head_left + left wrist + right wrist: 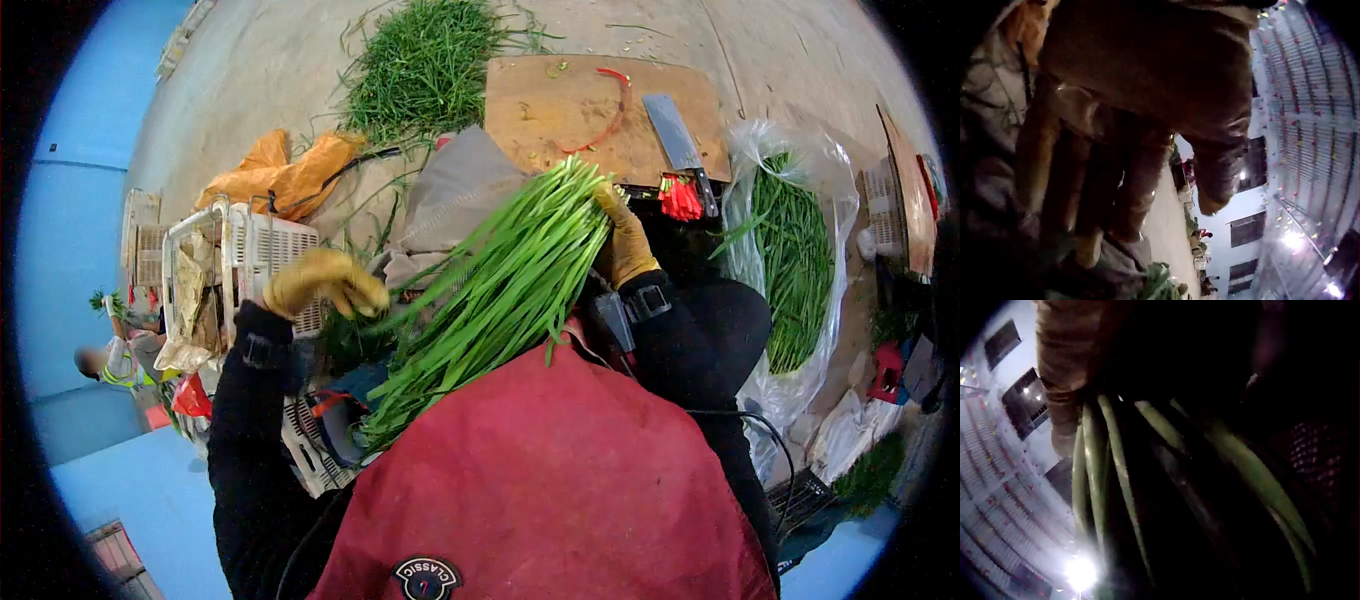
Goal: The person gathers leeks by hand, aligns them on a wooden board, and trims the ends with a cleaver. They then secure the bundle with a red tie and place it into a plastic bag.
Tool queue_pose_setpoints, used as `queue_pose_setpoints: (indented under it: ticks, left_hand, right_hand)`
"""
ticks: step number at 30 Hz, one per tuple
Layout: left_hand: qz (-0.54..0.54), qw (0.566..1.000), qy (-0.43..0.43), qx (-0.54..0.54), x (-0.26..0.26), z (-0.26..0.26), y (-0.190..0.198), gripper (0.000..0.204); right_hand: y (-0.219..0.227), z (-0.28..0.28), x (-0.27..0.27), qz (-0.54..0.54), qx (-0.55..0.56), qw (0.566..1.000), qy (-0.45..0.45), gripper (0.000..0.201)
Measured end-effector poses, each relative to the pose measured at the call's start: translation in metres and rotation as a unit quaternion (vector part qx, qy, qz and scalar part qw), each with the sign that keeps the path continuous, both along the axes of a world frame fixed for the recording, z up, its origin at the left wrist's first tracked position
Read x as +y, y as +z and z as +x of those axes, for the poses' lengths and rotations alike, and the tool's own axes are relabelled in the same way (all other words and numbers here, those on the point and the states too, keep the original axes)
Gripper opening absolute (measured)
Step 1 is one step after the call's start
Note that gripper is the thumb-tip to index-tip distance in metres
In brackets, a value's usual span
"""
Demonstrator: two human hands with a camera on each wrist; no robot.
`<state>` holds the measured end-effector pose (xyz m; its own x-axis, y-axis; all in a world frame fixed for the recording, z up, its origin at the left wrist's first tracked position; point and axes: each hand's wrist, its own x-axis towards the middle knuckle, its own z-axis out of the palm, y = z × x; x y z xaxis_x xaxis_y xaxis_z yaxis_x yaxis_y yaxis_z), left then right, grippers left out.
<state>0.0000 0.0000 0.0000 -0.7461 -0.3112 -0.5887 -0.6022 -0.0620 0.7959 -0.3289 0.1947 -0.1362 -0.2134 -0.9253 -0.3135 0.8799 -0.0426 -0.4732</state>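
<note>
A big bunch of long flat green leaves, like garlic chives (500, 270), lies slantwise in front of the red apron, pale stem ends at upper right. My right hand (628, 238), in a yellow work glove, grips it near those ends; in the right wrist view several leaves (1094, 481) run out from under the dark glove. To the left of the bunch, my gloved left hand (325, 283) is in the air, slightly blurred, close to the leaf tips. The left wrist view shows that hand (1141, 81) with its fingers (1141, 200) stretched out and nothing held.
A wooden board (550, 105) ahead carries a cleaver (672, 132) and a red strip (612, 115); red ties (681, 197) hang at its edge. Loose greens (425, 60) lie on the floor. Bagged greens (790, 265) stand right, a white crate (275, 250) left. Another person (125, 355) is far left.
</note>
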Motion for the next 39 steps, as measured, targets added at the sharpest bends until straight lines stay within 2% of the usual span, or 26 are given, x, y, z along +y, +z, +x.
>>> queue_pose_setpoints:
  ticks: [1,2,5,6,9,10,13,15,16,17,19,20,21,23,25,26,29,30,33,36,39]
  left_hand:
    - [0.004,1.000,0.001,0.001,0.002,0.000,-0.002,0.053]
    - [-0.067,0.998,-0.007,-0.012,-0.003,-0.010,-0.004,0.044]
    - [-0.110,0.994,0.015,0.024,-0.006,-0.053,-0.010,0.048]
    - [-0.107,0.992,-0.003,0.061,-0.008,-0.063,-0.022,0.035]
    - [-0.266,0.953,-0.115,0.090,0.020,-0.099,-0.028,0.031]
    - [-0.243,0.963,-0.093,0.076,0.028,-0.105,-0.022,0.033]
    - [-0.300,0.935,-0.144,0.120,0.031,-0.116,-0.015,0.030]
    - [-0.308,0.926,-0.196,0.092,0.028,-0.122,-0.002,0.030]
    - [-0.312,0.920,-0.222,0.080,0.026,-0.125,0.002,0.029]
    - [-0.301,0.931,-0.179,0.106,0.021,-0.128,0.000,0.030]
    - [-0.273,0.945,-0.090,0.156,0.010,-0.133,-0.005,0.030]
    - [-0.176,0.972,-0.042,0.153,0.008,-0.139,-0.006,0.048]
    - [-0.061,0.980,-0.040,0.183,0.015,-0.143,-0.016,0.055]
    - [0.169,0.956,-0.038,0.236,0.036,-0.154,-0.045,0.069]
    - [0.194,0.959,-0.078,0.190,0.079,-0.155,-0.044,0.080]
    - [0.352,0.920,0.010,0.174,0.101,-0.147,-0.038,0.073]
    - [0.443,0.887,0.033,0.123,0.112,-0.148,-0.034,0.066]
    - [0.449,0.885,0.075,0.095,0.111,-0.145,-0.037,0.059]
    - [0.468,0.869,0.135,0.081,0.110,-0.143,-0.042,0.054]
    - [0.481,0.862,0.136,0.085,0.104,-0.142,-0.053,0.051]
    - [0.483,0.858,0.157,0.078,0.104,-0.139,-0.058,0.048]
  right_hand:
    - [0.001,-0.001,0.003,0.009,0.019,1.000,-0.010,0.048]
    - [0.002,-0.001,0.006,0.019,0.038,0.999,-0.021,0.047]
    - [-0.004,-0.002,-0.010,-0.013,-0.003,1.000,0.018,0.049]
    - [0.014,0.000,-0.012,-0.020,0.028,0.999,0.022,0.057]
    - [0.023,0.000,-0.012,-0.064,0.005,0.998,0.025,0.070]
    - [0.023,-0.001,-0.013,-0.078,-0.002,0.997,0.027,0.070]
    - [0.026,0.001,-0.015,-0.114,-0.016,0.993,0.036,0.073]
    - [0.035,0.004,-0.016,-0.134,-0.012,0.990,0.043,0.074]
    - [0.037,0.005,-0.014,-0.112,0.003,0.993,0.025,0.073]
    - [0.041,0.007,-0.012,-0.107,0.008,0.994,0.020,0.074]
    - [0.053,0.011,-0.008,-0.096,0.017,0.995,0.011,0.076]
    - [0.056,0.013,-0.006,-0.099,0.008,0.995,0.000,0.076]
    - [0.058,0.016,-0.003,-0.101,-0.002,0.995,-0.011,0.075]
    - [0.065,0.020,-0.001,-0.125,-0.017,0.992,-0.024,0.074]
    - [0.070,0.021,0.004,-0.160,-0.030,0.986,-0.028,0.072]
    - [0.070,0.016,0.010,-0.148,0.019,0.989,0.006,0.075]
    - [0.067,0.006,0.022,-0.143,0.065,0.987,-0.031,0.081]
    - [0.051,-0.007,0.024,-0.159,0.065,0.985,-0.022,0.085]
    - [0.040,-0.044,0.027,-0.179,0.055,0.982,-0.008,0.082]
    - [0.042,-0.069,0.024,-0.132,0.107,0.985,-0.030,0.072]
    - [0.049,-0.045,0.027,-0.063,0.216,0.969,0.100,0.061]
